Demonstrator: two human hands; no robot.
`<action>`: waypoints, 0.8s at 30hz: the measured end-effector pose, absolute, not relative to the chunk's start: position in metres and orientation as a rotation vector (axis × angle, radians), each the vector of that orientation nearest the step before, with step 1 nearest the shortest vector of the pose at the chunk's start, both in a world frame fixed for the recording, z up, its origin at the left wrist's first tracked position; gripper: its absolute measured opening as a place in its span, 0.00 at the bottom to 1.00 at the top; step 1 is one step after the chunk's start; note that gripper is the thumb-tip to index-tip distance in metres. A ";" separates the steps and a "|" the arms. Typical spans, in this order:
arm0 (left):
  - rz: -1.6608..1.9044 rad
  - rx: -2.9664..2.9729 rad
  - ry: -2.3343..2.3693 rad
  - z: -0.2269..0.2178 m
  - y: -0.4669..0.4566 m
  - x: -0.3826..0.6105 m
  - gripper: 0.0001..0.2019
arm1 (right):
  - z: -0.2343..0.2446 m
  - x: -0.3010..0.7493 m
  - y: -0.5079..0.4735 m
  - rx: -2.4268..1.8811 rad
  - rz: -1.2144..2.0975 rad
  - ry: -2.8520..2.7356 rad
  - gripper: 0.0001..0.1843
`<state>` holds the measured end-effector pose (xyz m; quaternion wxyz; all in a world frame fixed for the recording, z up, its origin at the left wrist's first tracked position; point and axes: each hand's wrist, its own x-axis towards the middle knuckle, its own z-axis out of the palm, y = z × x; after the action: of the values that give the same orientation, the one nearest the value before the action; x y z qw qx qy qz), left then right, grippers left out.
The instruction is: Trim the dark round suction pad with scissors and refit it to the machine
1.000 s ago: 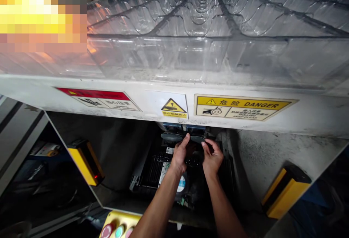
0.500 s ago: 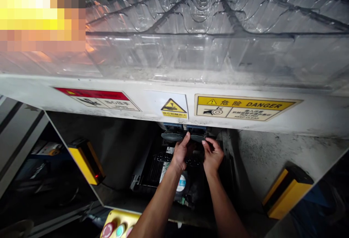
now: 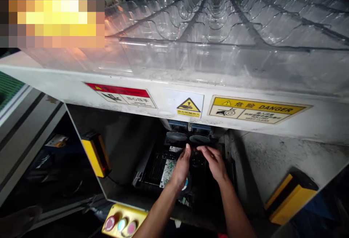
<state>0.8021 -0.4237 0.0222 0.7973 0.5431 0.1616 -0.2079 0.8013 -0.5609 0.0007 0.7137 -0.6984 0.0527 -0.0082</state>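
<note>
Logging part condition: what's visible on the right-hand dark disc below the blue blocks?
The right-hand disc is thin, round and dark grey with a slightly lighter rim; its face looks plain and dull, material unclear. Foreshortened, it shows as an oval. It sits below the right-hand blue block, beside a similar left-hand disc, a narrow gap between them. The right hand is just below, its fingertips seemingly apart from it. Mounting is hidden.
</note>
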 end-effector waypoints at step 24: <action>-0.703 1.591 0.317 0.009 -0.297 0.602 0.26 | -0.027 0.750 -0.601 -1.315 -0.242 0.448 0.16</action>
<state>0.6019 -0.2968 0.0091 0.6343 0.6958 0.1385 -0.3073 0.7503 -0.6015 -0.0274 0.7617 -0.6043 0.2059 -0.1111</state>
